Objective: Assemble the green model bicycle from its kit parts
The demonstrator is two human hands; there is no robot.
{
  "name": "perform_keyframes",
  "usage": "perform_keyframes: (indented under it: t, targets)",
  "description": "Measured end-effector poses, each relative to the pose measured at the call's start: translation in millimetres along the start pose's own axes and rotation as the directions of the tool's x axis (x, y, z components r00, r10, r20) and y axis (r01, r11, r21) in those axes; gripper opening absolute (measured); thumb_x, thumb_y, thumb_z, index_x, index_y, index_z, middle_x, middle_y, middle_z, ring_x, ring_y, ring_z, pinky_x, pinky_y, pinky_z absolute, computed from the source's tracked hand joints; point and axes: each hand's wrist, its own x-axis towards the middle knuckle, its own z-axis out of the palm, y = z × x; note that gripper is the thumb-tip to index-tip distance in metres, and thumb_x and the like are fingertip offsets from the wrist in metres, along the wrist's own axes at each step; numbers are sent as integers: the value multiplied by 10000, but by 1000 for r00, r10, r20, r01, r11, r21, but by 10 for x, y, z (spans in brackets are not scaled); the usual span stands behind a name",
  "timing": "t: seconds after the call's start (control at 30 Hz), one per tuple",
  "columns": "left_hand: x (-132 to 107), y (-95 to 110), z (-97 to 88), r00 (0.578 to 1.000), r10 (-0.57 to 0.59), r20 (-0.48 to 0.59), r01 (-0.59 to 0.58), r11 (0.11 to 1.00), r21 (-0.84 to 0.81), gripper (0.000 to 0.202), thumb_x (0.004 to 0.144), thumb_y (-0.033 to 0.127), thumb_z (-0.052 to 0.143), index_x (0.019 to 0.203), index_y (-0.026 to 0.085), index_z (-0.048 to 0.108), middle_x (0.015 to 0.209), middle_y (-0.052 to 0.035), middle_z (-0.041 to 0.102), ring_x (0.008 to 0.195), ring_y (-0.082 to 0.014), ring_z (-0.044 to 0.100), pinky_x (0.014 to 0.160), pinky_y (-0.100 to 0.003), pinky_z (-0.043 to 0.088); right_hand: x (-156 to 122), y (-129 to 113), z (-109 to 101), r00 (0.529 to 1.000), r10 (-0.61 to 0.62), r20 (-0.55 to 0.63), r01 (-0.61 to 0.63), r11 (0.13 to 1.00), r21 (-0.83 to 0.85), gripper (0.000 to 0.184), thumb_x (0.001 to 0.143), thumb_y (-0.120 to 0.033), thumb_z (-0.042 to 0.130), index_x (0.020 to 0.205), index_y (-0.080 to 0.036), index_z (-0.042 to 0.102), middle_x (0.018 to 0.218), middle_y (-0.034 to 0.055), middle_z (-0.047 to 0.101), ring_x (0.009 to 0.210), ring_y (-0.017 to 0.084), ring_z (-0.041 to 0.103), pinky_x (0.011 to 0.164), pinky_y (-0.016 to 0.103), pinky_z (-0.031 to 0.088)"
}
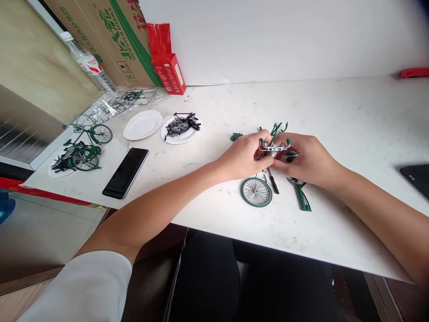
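Fingertips of my left hand (244, 154) are pinched on the silver handlebar (275, 147) of a small model bicycle, which has green grips. My right hand (306, 156) is closed around the same piece from the other side. Green frame tubes (276, 129) stick up behind the handlebar, and their joint is hidden by the fingers. Below the hands lie a green-rimmed spoked wheel (257, 192), a thin screwdriver (274, 181) with a black handle, and green-handled pliers (302, 197). A small green part (236, 136) rests beyond my left hand.
To the left are a green model bicycle (89, 147), a phone (125, 173), a white plate (143, 125), and another plate (182, 137) with black parts. Bagged parts (114, 105), a bottle (90, 62), a carton (110, 40) and a red box (170, 74) stand behind.
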Motion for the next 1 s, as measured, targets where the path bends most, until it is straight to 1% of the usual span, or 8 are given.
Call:
perform_keyframes:
  t: [0.17,0.3,0.43,0.53,0.63,0.8,0.9,1.0]
  targets:
    - [12,-10,-6,993,60,-106,-60,998,-4,215,979,151,731,974,236,534,920,6,675,778,-143,623,714,-305,519,-11,-46,-9,998,-46,-45,48,998,29,174,850,-245,775,1007,-271,705,981,24,775,786,234,741,688,394,645]
    - [28,-15,-6,981,57,-184,-66,997,-39,176,1040,258,731,1019,232,558,954,-8,686,790,-143,633,722,-305,541,-6,-75,-19,991,-104,-87,109,992,58,111,927,-285,751,1033,-273,718,994,28,780,864,239,745,796,417,681]
    - [36,21,-6,975,-8,-221,-9,997,-80,224,1091,414,702,1046,231,581,982,-30,699,861,-167,678,773,-319,568,-7,-143,-16,988,-95,-119,101,994,37,90,994,-314,723,1073,-269,725,1047,48,802,890,240,768,778,401,680]
    - [34,47,-4,973,-68,-219,49,994,-95,269,1088,475,700,1056,230,596,1003,-42,709,895,-174,686,799,-316,568,-15,-186,-8,988,-24,-150,24,1000,-6,109,1022,-359,709,1095,-280,726,1082,67,812,921,262,783,776,415,673]
    - [23,66,1,978,-91,-186,73,992,-105,225,1081,423,705,1060,223,604,1001,-39,722,880,-163,674,794,-305,557,-21,-191,-1,983,47,-176,-51,998,-20,160,1019,-429,719,1105,-293,729,1084,80,814,943,289,788,732,421,666]
    - [0,81,19,985,-70,-160,61,997,-57,120,1057,291,698,1048,207,614,1024,-42,742,857,-141,657,780,-288,548,-19,-170,0,984,43,-174,-49,998,-31,158,987,-422,727,1076,-293,738,1062,82,808,947,294,790,730,421,667]
    - [-5,52,42,981,-30,-191,28,1000,-14,121,1040,265,710,1069,212,605,1064,-54,747,906,-153,672,802,-297,556,-11,-183,3,984,50,-173,-57,998,-32,133,976,-399,707,1050,-297,749,1035,74,803,933,296,791,741,433,668]
    - [-5,-5,59,972,19,-233,-13,1000,27,190,995,164,722,1107,221,579,1129,-64,745,991,-169,688,864,-315,560,0,-202,13,982,57,-181,-62,998,-22,109,967,-374,688,1017,-299,749,1012,60,804,889,286,787,750,444,670]
